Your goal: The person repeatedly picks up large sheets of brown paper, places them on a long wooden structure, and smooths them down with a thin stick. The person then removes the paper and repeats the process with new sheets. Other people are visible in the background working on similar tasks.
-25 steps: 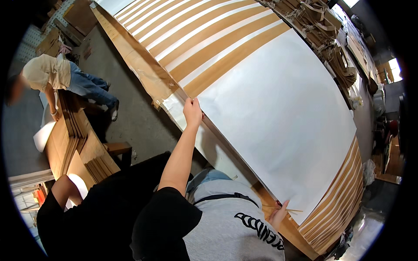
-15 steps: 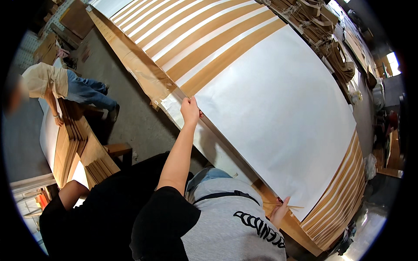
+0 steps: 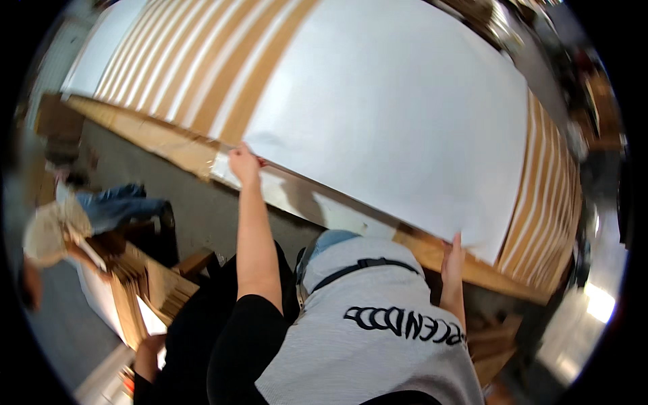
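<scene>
A large white sheet (image 3: 398, 115) lies over a long table of brown and white striped sheets (image 3: 196, 74). My left hand (image 3: 244, 164) grips the sheet's near left corner, arm stretched forward. My right hand (image 3: 454, 253) holds the near right corner, which is lifted off the table edge (image 3: 432, 250). The near edge of the sheet hangs raised between the two hands, casting a shadow on the table below.
A person in a tan top and blue jeans (image 3: 74, 219) bends over stacks of brown flat pieces (image 3: 142, 290) at the left. A grey floor aisle (image 3: 202, 209) runs beside the table. More brown stacks line the far right side (image 3: 594, 108).
The view has swung and closed in on the table. Both hands have lifted the white sheet's near edge, and the right corner has come up off the table.
</scene>
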The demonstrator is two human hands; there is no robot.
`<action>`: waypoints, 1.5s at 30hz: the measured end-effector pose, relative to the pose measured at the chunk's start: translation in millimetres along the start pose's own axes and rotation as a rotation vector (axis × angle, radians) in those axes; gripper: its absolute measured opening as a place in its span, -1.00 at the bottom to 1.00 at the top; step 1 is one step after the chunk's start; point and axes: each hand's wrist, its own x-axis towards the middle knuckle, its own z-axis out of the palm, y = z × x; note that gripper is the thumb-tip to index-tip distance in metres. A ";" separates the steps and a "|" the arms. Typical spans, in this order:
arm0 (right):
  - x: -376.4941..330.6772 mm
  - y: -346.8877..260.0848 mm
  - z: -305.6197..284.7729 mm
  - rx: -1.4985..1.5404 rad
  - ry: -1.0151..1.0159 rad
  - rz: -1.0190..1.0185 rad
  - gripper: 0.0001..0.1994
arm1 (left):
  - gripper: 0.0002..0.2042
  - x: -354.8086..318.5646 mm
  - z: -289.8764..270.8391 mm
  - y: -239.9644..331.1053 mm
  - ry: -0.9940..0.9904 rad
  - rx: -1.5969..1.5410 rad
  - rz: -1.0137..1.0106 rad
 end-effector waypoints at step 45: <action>10.1 22.0 -44.5 0.210 0.366 0.107 -0.72 | -0.64 11.3 -10.1 2.5 -0.215 -0.089 -0.204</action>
